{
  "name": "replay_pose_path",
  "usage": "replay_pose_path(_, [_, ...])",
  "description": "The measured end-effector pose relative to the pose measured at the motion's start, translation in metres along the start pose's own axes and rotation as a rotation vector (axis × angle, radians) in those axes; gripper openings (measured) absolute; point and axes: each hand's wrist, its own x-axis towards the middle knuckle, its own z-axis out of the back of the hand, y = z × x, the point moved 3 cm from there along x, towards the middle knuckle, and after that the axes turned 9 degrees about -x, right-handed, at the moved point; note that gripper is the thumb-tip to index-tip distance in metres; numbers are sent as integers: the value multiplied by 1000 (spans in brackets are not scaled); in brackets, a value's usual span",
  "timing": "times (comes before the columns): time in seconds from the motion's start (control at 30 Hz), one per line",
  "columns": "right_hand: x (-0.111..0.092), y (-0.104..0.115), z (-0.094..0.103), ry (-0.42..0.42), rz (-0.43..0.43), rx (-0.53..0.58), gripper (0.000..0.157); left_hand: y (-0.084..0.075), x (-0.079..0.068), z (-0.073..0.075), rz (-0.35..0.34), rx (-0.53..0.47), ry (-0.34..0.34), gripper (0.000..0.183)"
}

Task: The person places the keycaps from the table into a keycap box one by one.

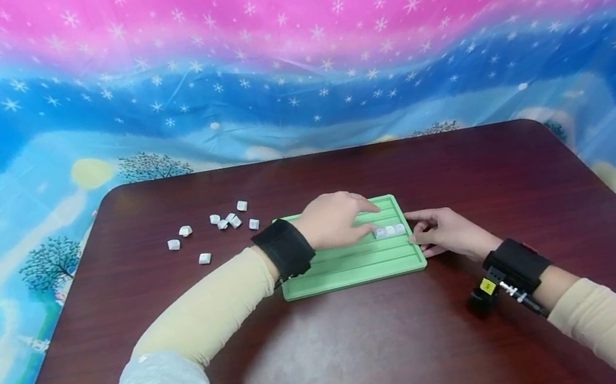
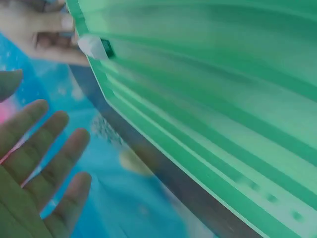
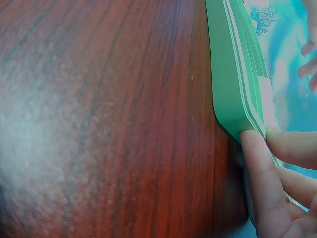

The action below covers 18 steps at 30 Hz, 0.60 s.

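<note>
A light green tray (image 1: 352, 273) with long parallel grooves lies on the table. Near its right end, a short row of white keycaps (image 1: 390, 230) sits in one groove; the left wrist view shows a blurred white keycap (image 2: 94, 47) by the rim. My left hand (image 1: 334, 220) reaches over the tray from the left, thumb beside the row's left end. In the left wrist view its fingers (image 2: 64, 153) are spread and hold nothing. My right hand (image 1: 449, 233) grips the tray's right edge, with fingertips (image 3: 255, 144) against the outer side and rim.
Several loose white keycaps (image 1: 233, 220) are scattered on the dark red-brown table (image 1: 358, 346), left of the tray. One keycap (image 1: 205, 259) lies nearer the front. A patterned pink and blue cloth (image 1: 285, 53) hangs behind the table.
</note>
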Motion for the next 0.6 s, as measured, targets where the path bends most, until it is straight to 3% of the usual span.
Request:
replay_pose_path(0.23, [0, 1, -1, 0, -5, 2, 68, 21, -35, 15, -70, -70, -40, 41])
replay_pose_path(0.6, [0, 3, -2, -19, -13, -3, 69, 56, -93, 36, -25, -131, -181, 33])
